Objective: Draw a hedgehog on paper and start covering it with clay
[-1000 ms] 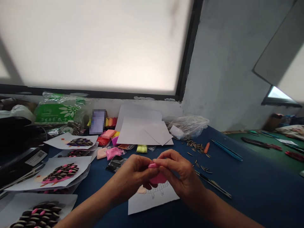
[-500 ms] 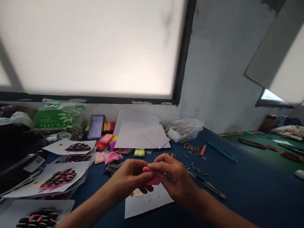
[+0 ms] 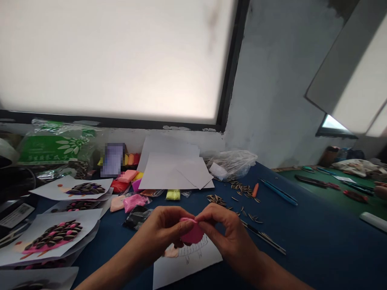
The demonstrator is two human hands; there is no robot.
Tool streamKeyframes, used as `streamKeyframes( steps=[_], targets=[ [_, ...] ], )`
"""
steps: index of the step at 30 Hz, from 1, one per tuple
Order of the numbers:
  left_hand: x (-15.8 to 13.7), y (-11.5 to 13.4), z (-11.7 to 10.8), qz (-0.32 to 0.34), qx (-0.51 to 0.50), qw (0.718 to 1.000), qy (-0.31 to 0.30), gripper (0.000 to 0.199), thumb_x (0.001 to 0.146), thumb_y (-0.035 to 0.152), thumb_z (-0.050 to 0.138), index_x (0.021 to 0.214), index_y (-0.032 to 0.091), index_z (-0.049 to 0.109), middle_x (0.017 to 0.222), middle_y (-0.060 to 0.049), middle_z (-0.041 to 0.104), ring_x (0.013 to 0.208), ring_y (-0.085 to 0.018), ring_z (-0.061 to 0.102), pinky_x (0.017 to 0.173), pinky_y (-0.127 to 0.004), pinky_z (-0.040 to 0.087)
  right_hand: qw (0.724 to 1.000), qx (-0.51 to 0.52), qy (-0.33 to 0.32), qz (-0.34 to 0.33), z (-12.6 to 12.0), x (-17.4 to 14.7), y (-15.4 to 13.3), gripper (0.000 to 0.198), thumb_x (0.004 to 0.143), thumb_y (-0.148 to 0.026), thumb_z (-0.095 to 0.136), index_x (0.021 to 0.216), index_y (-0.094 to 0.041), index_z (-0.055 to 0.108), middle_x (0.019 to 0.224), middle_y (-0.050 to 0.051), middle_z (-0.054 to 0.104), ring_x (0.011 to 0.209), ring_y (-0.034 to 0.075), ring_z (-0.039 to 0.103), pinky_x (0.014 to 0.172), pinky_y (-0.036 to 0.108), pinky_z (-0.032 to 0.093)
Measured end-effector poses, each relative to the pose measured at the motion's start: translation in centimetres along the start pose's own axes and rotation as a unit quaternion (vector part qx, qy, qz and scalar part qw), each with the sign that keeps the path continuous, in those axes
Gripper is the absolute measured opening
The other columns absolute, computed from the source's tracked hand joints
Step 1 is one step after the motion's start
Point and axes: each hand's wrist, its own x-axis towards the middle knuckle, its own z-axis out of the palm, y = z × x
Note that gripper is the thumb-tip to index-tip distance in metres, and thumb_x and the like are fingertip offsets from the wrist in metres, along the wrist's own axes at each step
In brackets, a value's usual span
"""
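Between both hands is a flattened piece of pink modelling clay [image 3: 193,234]. My left hand [image 3: 167,225] is closed on its left side, thumb on the near face and some fingers behind. My right hand [image 3: 225,227] pinches its upper right edge with thumb and fingertips. Under the hands lies a white sheet [image 3: 181,270] with a pencil drawing and a pale peach clay shape [image 3: 171,252] stuck at the drawing's left end. The hands cover part of the drawing.
At left lie sheets with sunflower-seed hedgehog pictures [image 3: 54,237]. Farther back are clay packets [image 3: 134,201], blank white paper [image 3: 172,169] and a green seed bag [image 3: 57,147]. Loose seeds [image 3: 216,199], an orange clay stick [image 3: 255,190], blue tweezers [image 3: 279,192] and metal tools [image 3: 266,237] lie right.
The pink clay now shows a wider, flatter face between the hands. The right fingers have shifted along its top edge. The view has turned slightly right.
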Motion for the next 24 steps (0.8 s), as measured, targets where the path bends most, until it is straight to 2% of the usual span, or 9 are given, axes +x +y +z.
streamKeyframes(
  steps=[4,7,10,13,16,18,24],
  targets=[
    [-0.1,-0.1,0.2,0.006,-0.002,1.0,0.012,0.052,0.074,0.066,0.073,0.078,0.014,0.073,0.064,0.0,0.063,0.059,-0.013,0.054,0.056,-0.023,0.041,1.0,0.002,-0.002,-0.003,0.1,-0.1,0.3,0.013,0.092,-0.02,0.064,0.102,-0.02,0.072,0.087,0.002,0.065,0.074,0.015,0.06,0.07,0.03,0.05],
    [-0.2,-0.1,0.5,-0.015,-0.037,0.999,0.006,0.051,0.072,0.065,0.075,0.072,0.015,0.069,0.062,0.001,0.064,0.058,-0.013,0.056,0.057,-0.024,0.045,1.0,-0.002,-0.004,-0.016,0.2,-0.1,0.5,0.011,0.091,-0.019,0.065,0.097,-0.021,0.075,0.081,0.002,0.064,0.073,0.016,0.059,0.068,0.03,0.049],
    [-0.3,-0.2,0.8,-0.03,-0.071,0.997,-0.002,0.046,0.065,0.056,0.084,0.081,0.015,0.071,0.068,-0.001,0.069,0.063,-0.015,0.062,0.06,-0.025,0.048,1.0,0.005,0.008,-0.025,0.2,-0.1,0.5,0.012,0.093,-0.018,0.064,0.092,-0.021,0.076,0.08,0.002,0.063,0.073,0.016,0.059,0.067,0.03,0.048],
    [-0.2,-0.5,1.0,-0.032,-0.079,0.996,0.003,0.042,0.063,0.05,0.086,0.081,0.015,0.072,0.071,-0.002,0.072,0.064,-0.016,0.064,0.062,-0.026,0.049,0.999,0.005,0.016,-0.037,0.1,-0.1,0.4,0.016,0.094,-0.016,0.062,0.101,-0.023,0.076,0.084,0.002,0.062,0.076,0.016,0.06,0.069,0.03,0.049],
    [0.0,-0.7,1.1,-0.034,-0.08,0.996,0.004,0.042,0.064,0.054,0.084,0.073,0.015,0.072,0.066,-0.002,0.071,0.06,-0.015,0.064,0.059,-0.025,0.049,0.999,-0.01,0.002,-0.053,0.1,-0.2,0.4,0.025,0.096,-0.016,0.059,0.113,-0.027,0.073,0.098,0.004,0.06,0.086,0.017,0.061,0.076,0.032,0.052],
    [0.0,-0.6,1.3,-0.035,-0.078,0.996,-0.005,0.045,0.064,0.056,0.084,0.074,0.014,0.073,0.067,-0.003,0.071,0.06,-0.015,0.063,0.058,-0.025,0.049,0.998,-0.023,-0.026,-0.061,0.2,-0.2,0.4,0.027,0.097,-0.016,0.057,0.115,-0.028,0.073,0.104,0.005,0.058,0.089,0.017,0.061,0.078,0.033,0.053],
    [-0.3,-0.1,1.3,-0.027,-0.054,0.998,-0.03,0.054,0.068,0.067,0.077,0.073,0.013,0.074,0.064,-0.003,0.069,0.057,-0.015,0.062,0.058,-0.026,0.05,0.995,-0.035,-0.053,-0.073,0.0,-0.3,0.2,0.027,0.097,-0.015,0.055,0.114,-0.026,0.073,0.102,0.007,0.059,0.088,0.018,0.061,0.075,0.032,0.054]
  ],
)
